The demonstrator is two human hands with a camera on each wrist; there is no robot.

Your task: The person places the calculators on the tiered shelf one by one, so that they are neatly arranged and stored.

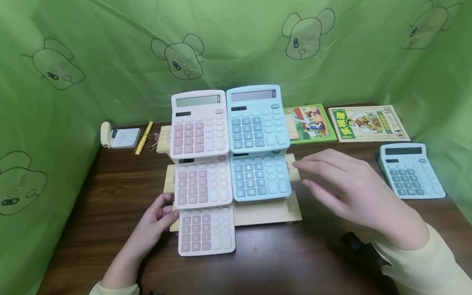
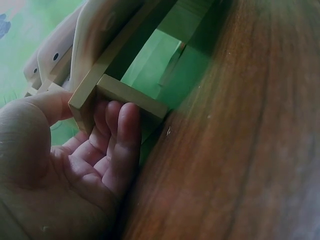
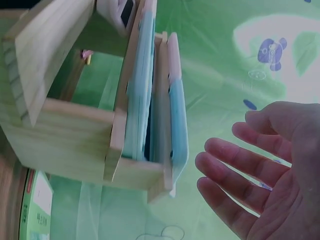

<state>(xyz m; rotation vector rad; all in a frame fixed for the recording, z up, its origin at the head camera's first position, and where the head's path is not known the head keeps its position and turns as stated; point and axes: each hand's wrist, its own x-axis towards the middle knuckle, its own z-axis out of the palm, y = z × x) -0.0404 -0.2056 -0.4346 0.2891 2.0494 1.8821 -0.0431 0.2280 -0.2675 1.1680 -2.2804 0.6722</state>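
Note:
A stepped wooden rack (image 1: 265, 212) stands on the table. Pink calculators lean on all three of its tiers at the left: a top one (image 1: 199, 135), a middle one (image 1: 203, 184) and a bottom one (image 1: 206, 231). Two blue ones, an upper (image 1: 258, 119) and a lower (image 1: 259, 176), fill the right of the top and middle tiers. My left hand (image 1: 158, 213) grips the rack's lower left end; in the left wrist view, thumb and curled fingers hold its wooden edge (image 2: 87, 95). Beside the rack's right end hovers my right hand (image 1: 346, 184), fingers extended, holding nothing.
Another blue calculator (image 1: 413, 170) lies at the right of the brown table (image 1: 99, 196). Two picture books, one green-edged (image 1: 313, 123) and one pale-edged (image 1: 368, 123), lie behind. Back left are a notepad (image 1: 126, 138), a yellow pen (image 1: 144, 138) and a whitish object (image 1: 105, 134). Green cloth (image 1: 239, 53) surrounds the table.

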